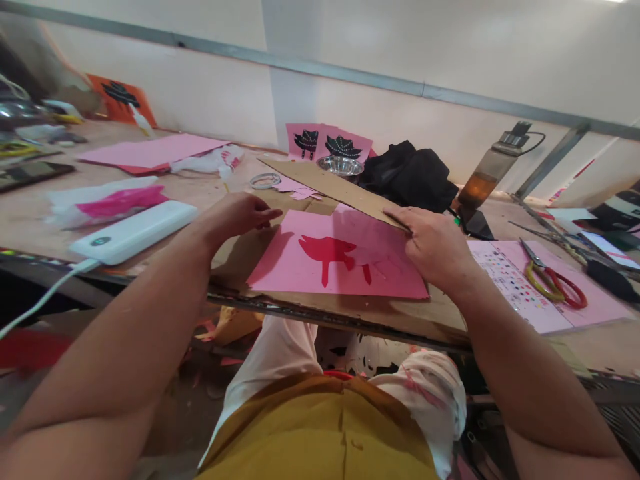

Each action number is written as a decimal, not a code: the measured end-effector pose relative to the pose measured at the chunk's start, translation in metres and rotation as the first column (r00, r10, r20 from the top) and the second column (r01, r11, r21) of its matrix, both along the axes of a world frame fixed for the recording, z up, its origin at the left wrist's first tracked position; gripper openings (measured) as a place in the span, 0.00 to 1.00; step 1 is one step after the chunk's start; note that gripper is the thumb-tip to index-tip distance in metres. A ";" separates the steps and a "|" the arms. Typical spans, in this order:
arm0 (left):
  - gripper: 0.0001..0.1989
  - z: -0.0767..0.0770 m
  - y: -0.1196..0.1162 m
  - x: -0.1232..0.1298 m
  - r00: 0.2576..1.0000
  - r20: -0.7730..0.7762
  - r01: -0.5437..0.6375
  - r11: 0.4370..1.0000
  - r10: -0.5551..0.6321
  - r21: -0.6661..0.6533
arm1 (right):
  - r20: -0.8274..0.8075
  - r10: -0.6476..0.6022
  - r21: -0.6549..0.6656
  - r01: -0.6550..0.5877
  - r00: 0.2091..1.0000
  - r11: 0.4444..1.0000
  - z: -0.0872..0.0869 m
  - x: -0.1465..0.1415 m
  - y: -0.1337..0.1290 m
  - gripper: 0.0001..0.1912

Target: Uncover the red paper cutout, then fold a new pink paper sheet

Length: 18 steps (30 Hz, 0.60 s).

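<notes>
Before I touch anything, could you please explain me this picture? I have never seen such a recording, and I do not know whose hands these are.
There is no machine here: the two bare hands belong to the person wearing the camera. This single picture comes from the head, looking forward and down.

On the worktable, near the body, lies a pink sheet with a red shape on it. The right hand holds a piece of cardboard by its near end. The left hand is beside the pink sheet, with nothing visible in it. Scissors lie to the right, a white device with a cable to the left.
</notes>
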<state>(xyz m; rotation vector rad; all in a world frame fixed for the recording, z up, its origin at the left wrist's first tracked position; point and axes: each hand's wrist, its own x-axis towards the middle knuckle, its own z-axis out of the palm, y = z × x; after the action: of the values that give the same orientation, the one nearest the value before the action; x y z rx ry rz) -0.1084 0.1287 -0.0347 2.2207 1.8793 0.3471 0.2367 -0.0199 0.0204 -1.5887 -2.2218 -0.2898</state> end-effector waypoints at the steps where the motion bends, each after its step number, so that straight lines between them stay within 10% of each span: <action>1: 0.23 -0.001 -0.001 0.001 1.000 -0.010 0.003 1.000 -0.004 -0.029 | 0.001 -0.001 0.005 0.001 1.000 1.000 0.000 0.000 0.000 0.32; 10: 0.38 -0.023 -0.002 0.035 1.000 -0.018 0.013 0.995 -0.011 0.096 | -0.010 0.011 0.022 -0.010 1.000 1.000 -0.006 -0.002 0.002 0.30; 18: 0.25 -0.031 0.022 0.028 0.994 0.113 -0.016 1.000 0.014 0.018 | -0.072 -0.010 0.016 0.011 0.997 1.000 -0.003 0.000 0.003 0.30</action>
<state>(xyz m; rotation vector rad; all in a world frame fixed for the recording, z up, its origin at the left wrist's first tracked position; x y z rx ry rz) -0.0806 0.1503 -0.0660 2.1524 1.8423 0.4842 0.2364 -0.0166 0.0175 -1.5773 -2.1525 -0.2489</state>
